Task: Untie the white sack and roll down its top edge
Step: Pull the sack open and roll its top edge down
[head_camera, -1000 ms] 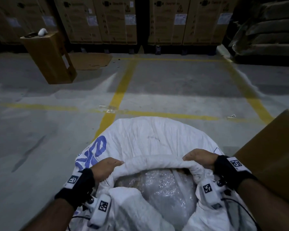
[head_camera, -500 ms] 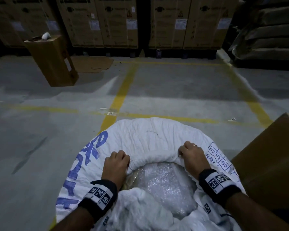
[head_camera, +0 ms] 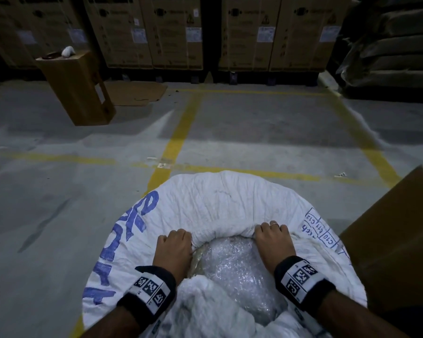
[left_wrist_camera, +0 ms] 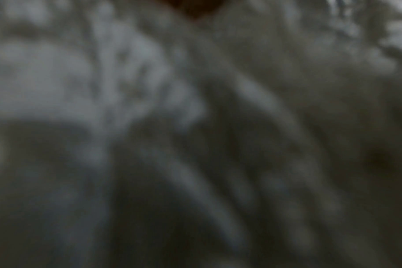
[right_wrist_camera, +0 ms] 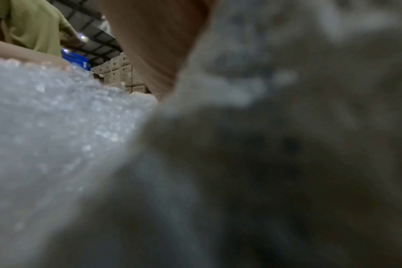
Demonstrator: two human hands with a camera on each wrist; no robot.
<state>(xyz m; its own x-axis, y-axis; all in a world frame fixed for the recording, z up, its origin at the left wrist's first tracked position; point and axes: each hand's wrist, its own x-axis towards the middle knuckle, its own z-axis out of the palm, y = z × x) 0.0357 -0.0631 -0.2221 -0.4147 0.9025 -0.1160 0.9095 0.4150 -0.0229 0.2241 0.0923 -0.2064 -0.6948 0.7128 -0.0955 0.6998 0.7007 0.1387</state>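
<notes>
A white woven sack with blue lettering stands open on the floor in front of me, its far edge turned outward in a thick roll. Bubble wrap fills the mouth. My left hand grips the rolled rim at the left of the opening, fingers curled over it. My right hand, with a ring, grips the rim at the right the same way. The left wrist view holds only blurred white sack fabric. The right wrist view has bubble wrap and blurred sack cloth.
A brown cardboard box stands close against the sack's right side. A tall carton stands far left on the concrete floor with yellow lines. Stacked cartons line the back; dark sacks are piled at the right.
Both hands turned from a palms-under hold to knuckles-up on the far rim and pushed it outward. The roll went further down, baring more blue print on the sack's sides.
</notes>
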